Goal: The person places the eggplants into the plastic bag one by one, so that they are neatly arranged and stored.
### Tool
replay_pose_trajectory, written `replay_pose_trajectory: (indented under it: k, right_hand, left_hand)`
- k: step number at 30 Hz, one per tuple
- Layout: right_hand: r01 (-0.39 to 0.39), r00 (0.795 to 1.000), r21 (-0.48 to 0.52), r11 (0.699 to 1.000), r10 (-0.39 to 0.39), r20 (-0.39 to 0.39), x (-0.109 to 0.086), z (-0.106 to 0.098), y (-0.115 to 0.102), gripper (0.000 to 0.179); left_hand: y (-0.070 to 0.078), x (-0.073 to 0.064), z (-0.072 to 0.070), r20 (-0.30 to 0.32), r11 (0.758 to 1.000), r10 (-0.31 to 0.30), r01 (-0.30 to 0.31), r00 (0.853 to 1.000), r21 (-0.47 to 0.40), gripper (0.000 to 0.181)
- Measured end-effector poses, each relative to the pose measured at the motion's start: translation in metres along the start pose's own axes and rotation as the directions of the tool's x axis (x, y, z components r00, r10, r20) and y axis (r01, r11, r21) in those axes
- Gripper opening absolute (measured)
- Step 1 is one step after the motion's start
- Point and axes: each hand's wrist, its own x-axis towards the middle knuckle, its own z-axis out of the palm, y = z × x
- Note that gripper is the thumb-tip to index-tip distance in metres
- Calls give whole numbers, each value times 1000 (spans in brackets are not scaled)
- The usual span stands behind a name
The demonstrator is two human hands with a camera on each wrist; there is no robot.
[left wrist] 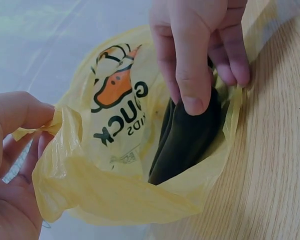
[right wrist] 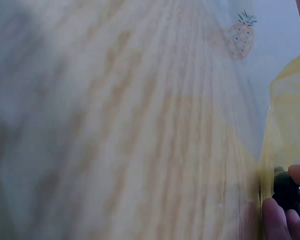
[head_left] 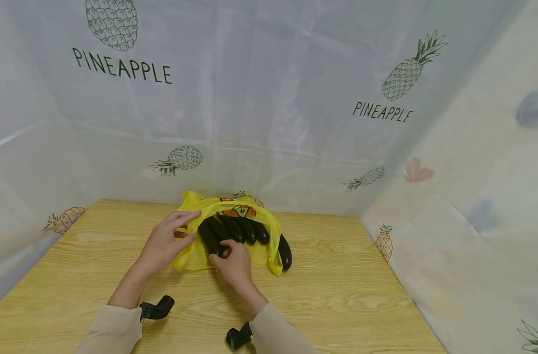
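Observation:
A yellow plastic bag (head_left: 253, 253) lies on its side, its mouth facing me. Inside it several dark eggplants (head_left: 250, 231) lie side by side. Another eggplant (head_left: 285, 253) shows beyond the bag's right edge. My left hand (head_left: 164, 241) pinches the bag's left rim, the plastic gathered between thumb and finger in the left wrist view. At the bag's mouth, my right hand (head_left: 235, 264) grips the near end of an eggplant on the left side. In the right wrist view, fingers (right wrist: 275, 220) and thumb surround its dark, shiny end. The eggplants' far ends are hidden in the bag.
The wooden table (head_left: 339, 295) carries the bag near its back edge. Behind and beside it hangs a pale sheet (head_left: 269, 98) printed with pineapples. Black wrist mounts (head_left: 158, 308) sit on both forearms.

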Motion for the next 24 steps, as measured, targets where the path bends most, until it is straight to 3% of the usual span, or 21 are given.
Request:
replay_pose_trajectory:
  k: [4, 14, 24]
  right_hand:
    - [22, 1000, -9, 1000, -22, -17, 2, 2, -2, 37]
    - [-41, 999, -27, 999, 40, -23, 5, 3, -9, 36]
    - [-40, 999, -45, 998, 39, -31, 11, 5, -7, 35]
  left_hand:
    - [-1, 0, 0, 1, 1000, -6, 6, 1000, -8, 59]
    - [-1, 0, 0, 1, 1000, 9, -9, 1000, 3, 59]
    - [-1, -1, 0, -3, 1000, 21, -21, 1000, 6, 59]
